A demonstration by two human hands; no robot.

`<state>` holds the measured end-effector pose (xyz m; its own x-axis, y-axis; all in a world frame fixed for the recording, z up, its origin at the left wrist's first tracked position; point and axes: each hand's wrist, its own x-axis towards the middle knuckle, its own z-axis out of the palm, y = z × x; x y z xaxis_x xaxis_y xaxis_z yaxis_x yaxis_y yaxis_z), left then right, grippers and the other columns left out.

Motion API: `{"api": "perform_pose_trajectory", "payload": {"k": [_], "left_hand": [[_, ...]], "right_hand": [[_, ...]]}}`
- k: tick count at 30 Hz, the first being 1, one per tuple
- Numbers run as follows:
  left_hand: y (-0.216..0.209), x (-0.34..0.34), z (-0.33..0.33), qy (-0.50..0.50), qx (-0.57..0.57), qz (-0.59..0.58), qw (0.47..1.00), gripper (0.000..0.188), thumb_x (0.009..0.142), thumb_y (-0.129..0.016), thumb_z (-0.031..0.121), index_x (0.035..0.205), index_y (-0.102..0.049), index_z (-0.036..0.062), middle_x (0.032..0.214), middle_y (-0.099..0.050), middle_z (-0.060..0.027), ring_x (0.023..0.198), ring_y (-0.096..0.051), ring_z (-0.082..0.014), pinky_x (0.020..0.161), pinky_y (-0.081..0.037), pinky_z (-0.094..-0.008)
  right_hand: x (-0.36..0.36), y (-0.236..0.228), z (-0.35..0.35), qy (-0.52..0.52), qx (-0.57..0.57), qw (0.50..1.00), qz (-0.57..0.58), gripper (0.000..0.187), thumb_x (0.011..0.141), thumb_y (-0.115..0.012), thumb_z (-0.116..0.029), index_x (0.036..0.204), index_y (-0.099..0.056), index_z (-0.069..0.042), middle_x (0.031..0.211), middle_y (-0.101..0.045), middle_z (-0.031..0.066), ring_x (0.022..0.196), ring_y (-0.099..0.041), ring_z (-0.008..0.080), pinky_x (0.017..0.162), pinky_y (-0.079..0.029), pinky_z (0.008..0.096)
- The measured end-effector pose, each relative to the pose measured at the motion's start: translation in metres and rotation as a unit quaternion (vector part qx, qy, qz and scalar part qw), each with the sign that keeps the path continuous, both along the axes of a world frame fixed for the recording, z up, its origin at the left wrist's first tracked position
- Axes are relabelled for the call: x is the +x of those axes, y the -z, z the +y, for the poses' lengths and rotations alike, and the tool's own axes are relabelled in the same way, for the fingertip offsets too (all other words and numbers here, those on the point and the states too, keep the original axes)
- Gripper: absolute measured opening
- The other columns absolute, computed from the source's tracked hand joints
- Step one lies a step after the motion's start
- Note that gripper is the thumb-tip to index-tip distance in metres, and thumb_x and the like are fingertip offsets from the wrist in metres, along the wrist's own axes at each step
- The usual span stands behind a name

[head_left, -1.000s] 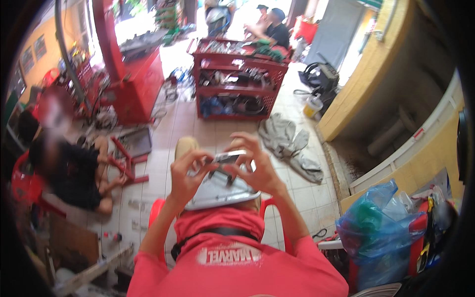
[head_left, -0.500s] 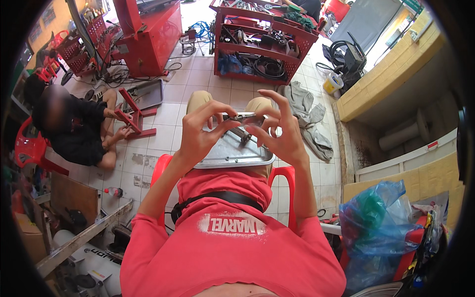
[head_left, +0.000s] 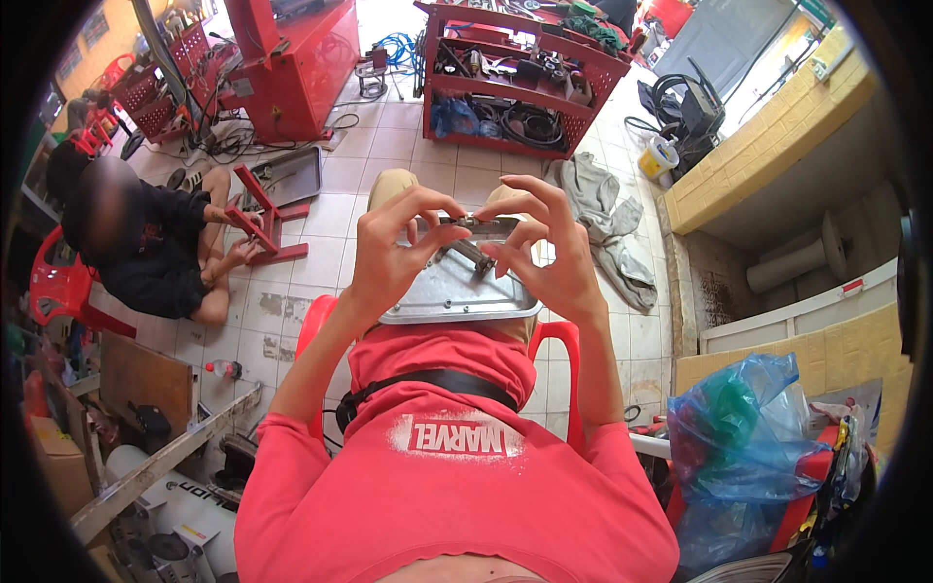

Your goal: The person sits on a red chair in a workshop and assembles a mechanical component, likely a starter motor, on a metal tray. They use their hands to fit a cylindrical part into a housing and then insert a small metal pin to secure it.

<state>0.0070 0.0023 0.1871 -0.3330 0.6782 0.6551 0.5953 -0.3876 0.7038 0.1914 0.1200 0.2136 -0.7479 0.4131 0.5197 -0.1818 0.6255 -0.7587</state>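
Observation:
Above my lap, my left hand (head_left: pixel 389 243) pinches one end of a small metal part (head_left: pixel 470 222) between thumb and index finger. My right hand (head_left: pixel 556 248) meets the same part from the other side, its fingers curled and its index fingertip at the part. The fingertips partly cover the part, so its exact kind cannot be made out. Below the hands, a shallow grey metal tray (head_left: pixel 428 309) rests on my thighs. A rod-like metal piece (head_left: pixel 470 256) lies slanted in it, along with a few tiny bits near its front rim.
To the left, a person (head_left: pixel 136 243) sits on the floor holding a red frame (head_left: pixel 267 225). A red tool cart (head_left: pixel 525 87) stands ahead. Grey cloth (head_left: pixel 607 228) lies on the tiles at right. A blue plastic bag (head_left: pixel 734 437) is near my right elbow.
Both hands stay over the tray. The right fingers have shifted slightly: the index finger has come nearer the left fingertips. The small part shows at a slightly different angle.

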Motion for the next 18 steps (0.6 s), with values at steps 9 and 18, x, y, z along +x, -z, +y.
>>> {"api": "perform_pose_trajectory", "payload": {"k": [9,18], "left_hand": [[0.001,0.001,-0.003,0.047,0.027,-0.027,0.998,0.020,0.083,-0.085,0.009,0.100,-0.074,0.0079,0.094,-0.075,-0.0006,0.071,-0.066,-0.0097,0.058,-0.046,-0.0260],[0.001,0.006,-0.001,0.032,0.018,-0.022,0.999,0.024,0.083,-0.086,0.010,0.104,-0.073,0.0088,0.098,-0.074,-0.0013,0.070,-0.066,-0.0096,0.057,-0.047,-0.0251]], "right_hand": [[0.000,0.002,0.010,0.029,0.113,0.993,-0.007,0.012,0.097,-0.070,-0.010,0.106,-0.067,-0.002,0.086,-0.070,0.0065,0.061,-0.066,0.0148,0.054,-0.046,0.0289],[-0.003,0.007,0.003,0.073,0.082,0.994,-0.017,0.015,0.100,-0.069,-0.013,0.092,-0.068,-0.001,0.077,-0.065,0.0073,0.059,-0.057,0.0175,0.052,-0.043,0.0329]]}}
